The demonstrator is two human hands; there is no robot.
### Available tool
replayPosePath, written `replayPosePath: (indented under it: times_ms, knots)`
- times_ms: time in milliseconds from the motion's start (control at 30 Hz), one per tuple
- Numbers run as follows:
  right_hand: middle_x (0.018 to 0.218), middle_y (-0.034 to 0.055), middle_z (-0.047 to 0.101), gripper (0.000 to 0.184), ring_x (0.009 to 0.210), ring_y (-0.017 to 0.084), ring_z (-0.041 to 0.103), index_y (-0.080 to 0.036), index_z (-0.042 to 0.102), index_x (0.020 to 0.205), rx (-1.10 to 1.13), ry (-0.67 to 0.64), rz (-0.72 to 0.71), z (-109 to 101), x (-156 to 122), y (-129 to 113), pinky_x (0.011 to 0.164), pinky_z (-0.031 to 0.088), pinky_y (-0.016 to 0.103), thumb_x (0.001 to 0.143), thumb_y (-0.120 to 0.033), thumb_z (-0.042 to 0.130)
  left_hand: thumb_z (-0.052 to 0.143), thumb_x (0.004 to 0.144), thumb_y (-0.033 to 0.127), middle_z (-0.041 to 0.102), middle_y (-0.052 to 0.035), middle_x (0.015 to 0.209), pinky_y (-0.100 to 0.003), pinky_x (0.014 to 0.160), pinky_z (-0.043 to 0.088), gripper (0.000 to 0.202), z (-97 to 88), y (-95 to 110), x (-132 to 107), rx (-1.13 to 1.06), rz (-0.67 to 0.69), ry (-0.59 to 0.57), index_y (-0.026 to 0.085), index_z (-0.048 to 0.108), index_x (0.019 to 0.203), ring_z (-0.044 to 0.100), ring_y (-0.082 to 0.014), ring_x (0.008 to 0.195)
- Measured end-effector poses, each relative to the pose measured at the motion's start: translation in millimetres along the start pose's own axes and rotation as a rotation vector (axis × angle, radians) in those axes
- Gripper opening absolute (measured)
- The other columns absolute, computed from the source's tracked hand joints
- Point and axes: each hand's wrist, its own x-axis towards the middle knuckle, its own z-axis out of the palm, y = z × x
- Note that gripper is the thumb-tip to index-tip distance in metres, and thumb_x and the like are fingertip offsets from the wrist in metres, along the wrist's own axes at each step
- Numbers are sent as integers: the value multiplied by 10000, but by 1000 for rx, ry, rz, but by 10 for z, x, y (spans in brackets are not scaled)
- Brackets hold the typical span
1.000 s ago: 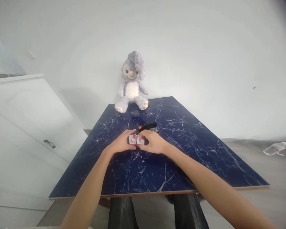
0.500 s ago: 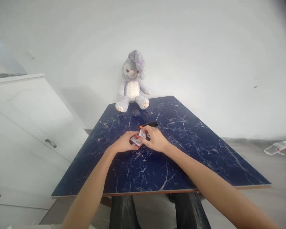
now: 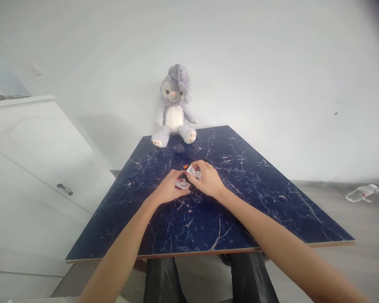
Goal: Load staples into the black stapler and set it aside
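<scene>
Left hand: The left hand (image 3: 172,186) was over the middle of the bench (image 3: 189,229), its fingers closed around the near box (image 3: 182,184), thumb on the near side.
Near box: It was small, white and red, and tilted; its left end was hidden by the hand.
Right hand: The right hand (image 3: 209,180) was just to the right and slightly farther off, its fingers gripping the far box (image 3: 193,171).
Far box: Also small, white and red, it was tilted beyond and to the right of the near box, with a narrow dark gap between them.
Orange-tipped item: An orange tip (image 3: 186,166) showed just beyond the far box; the rest was mostly hidden.
Plush toy: A lavender-grey plush toy (image 3: 174,120) sat at the far edge, against the pale wall (image 3: 271,80), legs spread.
Left side: A white cabinet (image 3: 34,168) with dark handles (image 3: 65,189) stood left of the bench.
Right side: Clear plastic (image 3: 361,193) lay on the floor (image 3: 374,235), well apart from the hands.
</scene>
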Motion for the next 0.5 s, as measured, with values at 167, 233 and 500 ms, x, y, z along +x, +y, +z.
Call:
replayPosePath:
  times_ms: [167, 233, 500]
  knots:
    - [1047, 71, 681, 240, 970, 246, 620, -215, 552, 1031, -2, -8, 2, 16, -1, 21, 854, 449, 357, 853, -327, 666, 765, 773, 365, 595, -75, 1244, -406, 1003, 464, 416, -142, 0, 8, 44, -8, 76, 230, 607, 1133, 582, -268, 1145]
    - [1054, 72, 681, 245, 969, 248, 619, -214, 552, 1039, -6, -12, -8, 31, -6, 29, 854, 450, 360, 858, -336, 663, 734, 801, 380, 602, -68, 1240, -395, 988, 468, 278, -205, -13, 3, 43, -13, 73, 221, 622, 1001, 592, -258, 1123]
    - [1048, 72, 679, 249, 964, 249, 615, -213, 554, 1052, -8, -25, -21, 39, -8, 49, 850, 449, 360, 865, -340, 655, 705, 802, 556, 625, -82, 1037, -406, 847, 496, 420, -181, -89, -26, 180, -176, 23, 215, 611, 1030, 620, -274, 959]
